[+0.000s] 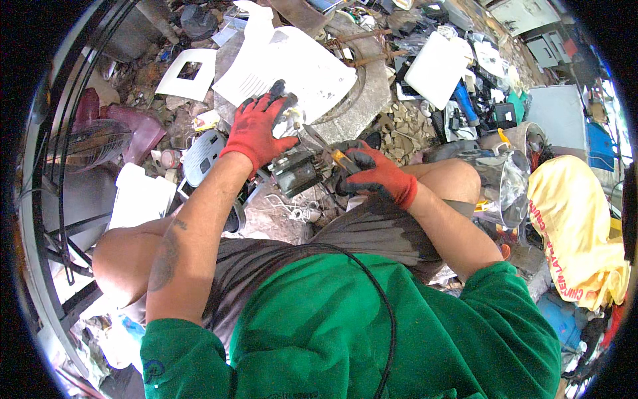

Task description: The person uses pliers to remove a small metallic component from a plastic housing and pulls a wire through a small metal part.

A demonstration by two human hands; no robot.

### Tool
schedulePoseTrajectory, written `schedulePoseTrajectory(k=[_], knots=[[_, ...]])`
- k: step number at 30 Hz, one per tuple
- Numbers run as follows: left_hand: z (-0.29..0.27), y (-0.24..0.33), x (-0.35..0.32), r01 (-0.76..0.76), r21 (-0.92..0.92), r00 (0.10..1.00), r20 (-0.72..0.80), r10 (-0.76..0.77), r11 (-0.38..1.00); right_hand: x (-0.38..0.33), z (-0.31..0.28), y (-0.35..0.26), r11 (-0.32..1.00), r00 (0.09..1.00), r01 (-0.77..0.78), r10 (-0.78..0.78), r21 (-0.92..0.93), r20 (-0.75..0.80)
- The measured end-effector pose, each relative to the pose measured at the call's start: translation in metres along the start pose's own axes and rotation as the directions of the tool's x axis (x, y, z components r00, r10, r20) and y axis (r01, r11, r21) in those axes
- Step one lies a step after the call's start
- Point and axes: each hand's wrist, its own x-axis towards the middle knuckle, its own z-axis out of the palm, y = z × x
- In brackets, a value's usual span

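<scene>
My left hand (256, 130), in a red glove with dark fingertips, is open. Its fingers stretch toward a large white plastic panel (292, 70), and whether they touch it I cannot tell. My right hand (377, 174), gloved alike, is closed round a pair of pliers with a yellow-orange handle (342, 161). The metal end of the pliers points up and left, toward the left hand. Between and just below the hands is a dark, boxy, motor-like metal part (294, 174). Thin pale wires (296, 209) lie beneath it.
A round stone slab (362, 100) lies under the white panel. White plastic covers (188, 74) and a white lid (436, 70) lie around, with a blue bottle-like object (466, 103). A fan grille (90, 143) and black metal frame (50, 266) stand left; a yellow sack (571, 226) is right.
</scene>
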Motion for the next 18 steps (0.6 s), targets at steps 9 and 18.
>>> schedulePoseTrajectory(k=[9, 18], knots=[[0.007, -0.004, -0.002, 0.026, 0.004, 1.0, -0.011, -0.026, 1.0, -0.017, -0.003, -0.025, 0.709, 0.972, -0.173, 0.013, 0.683, 0.233], [0.003, -0.002, 0.002, 0.033, -0.006, 0.999, 0.027, -0.033, 0.999, -0.01, 0.001, -0.015, 0.643, 0.967, -0.235, 0.075, 0.729, 0.245]])
